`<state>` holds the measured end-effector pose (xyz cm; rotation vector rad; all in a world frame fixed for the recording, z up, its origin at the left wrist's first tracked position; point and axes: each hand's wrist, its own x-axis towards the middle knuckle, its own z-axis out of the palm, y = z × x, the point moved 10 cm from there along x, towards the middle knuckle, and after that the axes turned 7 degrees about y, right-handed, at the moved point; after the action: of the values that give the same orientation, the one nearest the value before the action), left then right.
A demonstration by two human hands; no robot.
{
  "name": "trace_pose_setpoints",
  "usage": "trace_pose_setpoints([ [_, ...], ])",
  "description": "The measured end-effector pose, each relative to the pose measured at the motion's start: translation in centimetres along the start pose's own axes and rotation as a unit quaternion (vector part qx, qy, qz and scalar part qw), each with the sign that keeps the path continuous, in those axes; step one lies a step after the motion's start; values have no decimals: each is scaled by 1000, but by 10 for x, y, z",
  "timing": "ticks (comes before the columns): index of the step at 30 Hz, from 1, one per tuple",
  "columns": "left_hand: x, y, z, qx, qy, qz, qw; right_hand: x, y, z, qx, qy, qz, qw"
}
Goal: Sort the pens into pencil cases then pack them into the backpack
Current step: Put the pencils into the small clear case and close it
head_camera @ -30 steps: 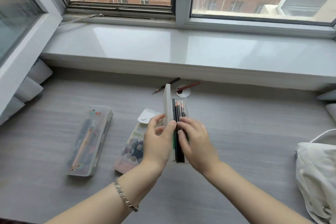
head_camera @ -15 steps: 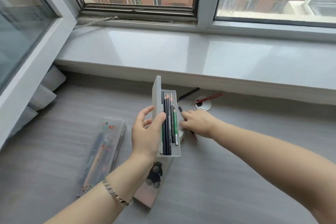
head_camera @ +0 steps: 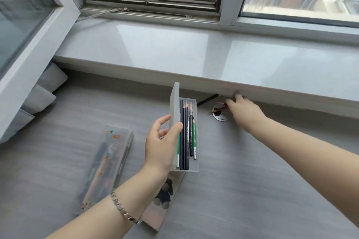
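Moved: right hand [head_camera: 245, 111] has left the side of the open case [head_camera: 174, 106] and reached to the back of the desk [head_camera: 252, 190], under the lip of the windowsill [head_camera: 194, 54]; left hand [head_camera: 162, 145] still holds the case up, same pose.
Hard to see: right fingertips [head_camera: 231, 102] blurred, partly under the sill lip; black pen [head_camera: 207, 99] runs into the sill shadow, far end hidden; leftmost pencil in the case partly behind the left thumb; printed pouch [head_camera: 165, 200] mostly covered by the case and left wrist; pens inside the clear case [head_camera: 108, 161] smeared, can't count them.
Counts: three cases (one open in hand, one clear and closed, one printed pouch); five pencils [head_camera: 186, 134] in the open case, two green, three dark; two loose items at the back, red pencil [head_camera: 217, 110] and black pen; one bracelet [head_camera: 124, 209] on the left wrist.
Left grip: thumb on the tray edge, fingers behind the upright lid, clamped on the open case, held over the pouch.
Right grip: fingertips at the right end of the red pencil; touching or pinching, cannot tell.
Red pencil: lies across the round cable hole [head_camera: 221, 120], right of the open case, apart from it.
Black pen: just behind the red pencil, just left of the right fingertips.
Clear case: flat on the desk, left of the left hand, no hand on it.
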<state>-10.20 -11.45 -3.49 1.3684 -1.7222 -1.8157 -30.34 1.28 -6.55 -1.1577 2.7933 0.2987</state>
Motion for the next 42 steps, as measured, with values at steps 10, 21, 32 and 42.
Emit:
trace_pose_setpoints([
  [10, -11, -5, 0, 7, -14, -1, 1000, -20, 0, -10, 208, 57, 95, 972],
  [21, -37, -2, 13, -29, -17, 3, 999, -84, -87, -27, 516, -16, 140, 845],
  [32, -34, -3, 1, -48, -14, -8, 999, -104, -102, -56, 397, 33, 20, 917],
  [42, 0, -5, -30, -38, 25, -3, 999, 29, -79, -24, 206, 36, -13, 978],
])
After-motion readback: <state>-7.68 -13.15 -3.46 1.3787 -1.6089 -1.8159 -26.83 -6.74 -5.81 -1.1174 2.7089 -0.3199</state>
